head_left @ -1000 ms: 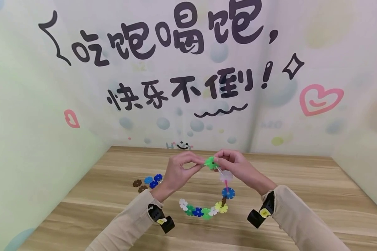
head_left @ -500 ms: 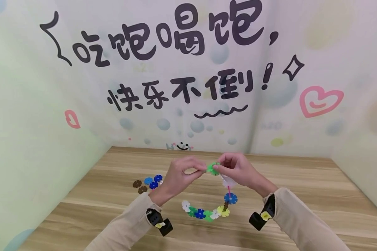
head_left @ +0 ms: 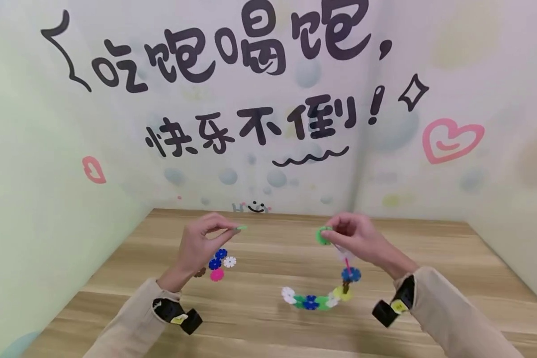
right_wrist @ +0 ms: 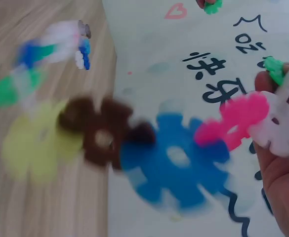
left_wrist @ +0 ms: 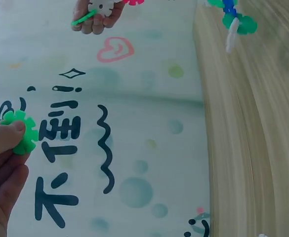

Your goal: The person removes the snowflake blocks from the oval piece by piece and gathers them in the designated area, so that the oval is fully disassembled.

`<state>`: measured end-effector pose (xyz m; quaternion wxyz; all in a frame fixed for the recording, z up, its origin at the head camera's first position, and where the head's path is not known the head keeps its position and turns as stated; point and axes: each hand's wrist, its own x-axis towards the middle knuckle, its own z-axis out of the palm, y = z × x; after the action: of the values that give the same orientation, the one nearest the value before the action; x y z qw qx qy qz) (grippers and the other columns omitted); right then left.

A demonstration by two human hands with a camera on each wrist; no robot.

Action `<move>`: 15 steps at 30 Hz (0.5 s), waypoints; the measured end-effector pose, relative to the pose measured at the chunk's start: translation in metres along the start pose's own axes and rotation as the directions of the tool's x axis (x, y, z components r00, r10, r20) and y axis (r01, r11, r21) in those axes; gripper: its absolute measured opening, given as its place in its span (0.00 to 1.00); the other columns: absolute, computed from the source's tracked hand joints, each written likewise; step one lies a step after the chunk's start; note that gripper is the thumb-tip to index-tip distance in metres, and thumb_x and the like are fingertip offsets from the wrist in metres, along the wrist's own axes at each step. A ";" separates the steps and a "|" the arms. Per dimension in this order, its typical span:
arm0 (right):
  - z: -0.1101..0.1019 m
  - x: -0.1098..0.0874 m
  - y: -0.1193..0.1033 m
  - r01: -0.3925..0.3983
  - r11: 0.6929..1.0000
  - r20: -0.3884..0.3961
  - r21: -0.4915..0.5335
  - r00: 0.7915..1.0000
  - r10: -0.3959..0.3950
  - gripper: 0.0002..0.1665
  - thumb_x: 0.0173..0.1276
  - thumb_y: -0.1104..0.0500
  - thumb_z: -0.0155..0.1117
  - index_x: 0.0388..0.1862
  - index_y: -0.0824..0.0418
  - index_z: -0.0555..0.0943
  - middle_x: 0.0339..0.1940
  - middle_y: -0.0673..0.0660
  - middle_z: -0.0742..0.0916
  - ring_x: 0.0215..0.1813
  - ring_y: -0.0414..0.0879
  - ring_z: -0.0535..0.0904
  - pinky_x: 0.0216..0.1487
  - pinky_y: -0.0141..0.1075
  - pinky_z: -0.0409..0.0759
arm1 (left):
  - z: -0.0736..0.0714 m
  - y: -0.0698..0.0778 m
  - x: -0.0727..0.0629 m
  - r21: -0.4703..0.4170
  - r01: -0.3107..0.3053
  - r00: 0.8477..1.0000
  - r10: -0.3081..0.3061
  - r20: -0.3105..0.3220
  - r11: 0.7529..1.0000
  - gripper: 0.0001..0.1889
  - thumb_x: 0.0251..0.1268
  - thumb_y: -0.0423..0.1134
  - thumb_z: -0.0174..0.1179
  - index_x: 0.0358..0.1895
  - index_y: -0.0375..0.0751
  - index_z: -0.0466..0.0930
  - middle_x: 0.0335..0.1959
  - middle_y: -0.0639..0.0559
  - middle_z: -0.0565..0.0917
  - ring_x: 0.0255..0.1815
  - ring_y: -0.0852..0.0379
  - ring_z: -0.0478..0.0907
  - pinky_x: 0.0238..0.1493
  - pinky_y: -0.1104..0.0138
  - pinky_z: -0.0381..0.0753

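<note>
In the head view my left hand [head_left: 199, 246] is raised over the table's left side, pinching one green snowflake disc between thumb and fingers. The left wrist view shows that green disc [left_wrist: 29, 129] face on, notched round its rim. My right hand [head_left: 360, 241] pinches the green end disc [head_left: 323, 236] of a linked disc chain. From that hand the chain hangs and curves left, its white end disc [head_left: 288, 295] free. In the right wrist view a white disc [right_wrist: 285, 133], a pink disc [right_wrist: 245, 111], a blue disc [right_wrist: 198, 173], a brown disc [right_wrist: 92, 143] and a blurred yellow disc [right_wrist: 23, 153] follow one another.
Loose discs lie on the wooden table [head_left: 250, 328] below my left hand: two blue discs, a white disc [head_left: 229, 262], a pink disc [head_left: 217, 275] and a brown disc [head_left: 200, 272] partly hidden by the wrist. A printed cloth wall [head_left: 295, 189] stands behind the table.
My hands were together at the green discs and have come apart. The left hand moved left with one green disc; the right moved slightly right with the chain. The loose pink disc came into view.
</note>
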<state>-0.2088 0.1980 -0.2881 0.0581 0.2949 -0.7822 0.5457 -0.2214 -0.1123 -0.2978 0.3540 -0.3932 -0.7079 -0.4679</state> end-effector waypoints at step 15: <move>0.003 0.012 0.004 -0.013 0.998 0.021 0.058 1.000 0.012 0.06 0.62 0.66 0.57 0.33 0.70 0.75 0.25 0.53 0.80 0.20 0.40 0.68 0.18 0.27 0.69 | -0.025 0.008 -0.017 0.090 0.342 0.934 -0.349 0.071 0.935 0.05 0.48 0.22 0.61 0.30 0.31 0.80 0.28 0.46 0.81 0.31 0.61 0.77 0.37 0.63 0.80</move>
<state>-0.2204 0.1913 -0.2873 0.0381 0.2970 -0.7684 0.5656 -0.2033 -0.1378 -0.3011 0.2502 -0.2686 -0.7978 -0.4782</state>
